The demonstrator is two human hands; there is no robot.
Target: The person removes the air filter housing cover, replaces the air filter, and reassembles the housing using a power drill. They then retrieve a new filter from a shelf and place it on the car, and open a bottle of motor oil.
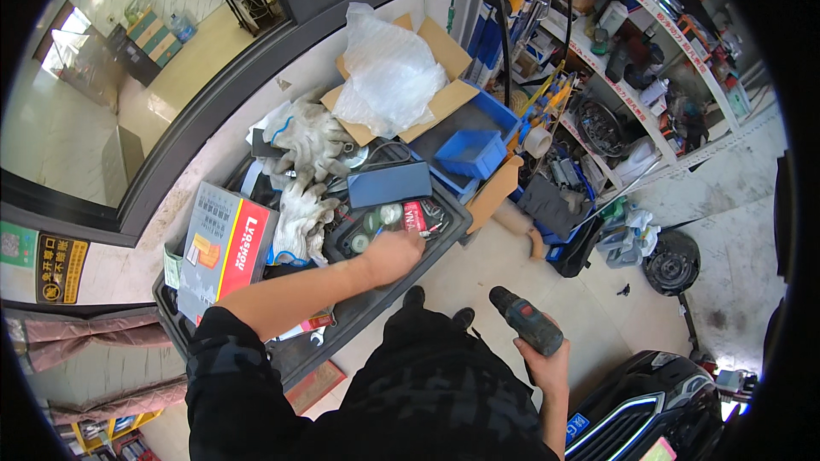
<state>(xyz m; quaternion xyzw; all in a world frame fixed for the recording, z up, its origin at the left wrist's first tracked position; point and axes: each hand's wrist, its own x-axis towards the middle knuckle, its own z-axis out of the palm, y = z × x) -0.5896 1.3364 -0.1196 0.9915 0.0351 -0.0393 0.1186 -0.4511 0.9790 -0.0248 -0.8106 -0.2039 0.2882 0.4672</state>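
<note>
My left hand (394,257) reaches into the near right corner of a black tool cart's top tray (359,320), beside small round containers (391,213) and a red packet (414,218). Its fingertips are hidden, so I cannot tell whether they grip anything. A dark phone (389,185) lies just beyond, next to dirty white work gloves (301,218). My right hand (544,358) is closed around the handle of a dark cordless drill (532,323), held low over the floor at my right side, its chuck pointing forward and left.
An air filter box (224,243) stands on the cart's left part. Behind lie an open cardboard box with bubble wrap (391,70) and blue plastic bins (471,152). Crowded shelves (615,77) stand at the back right. A dark car's front (634,403) is at the lower right.
</note>
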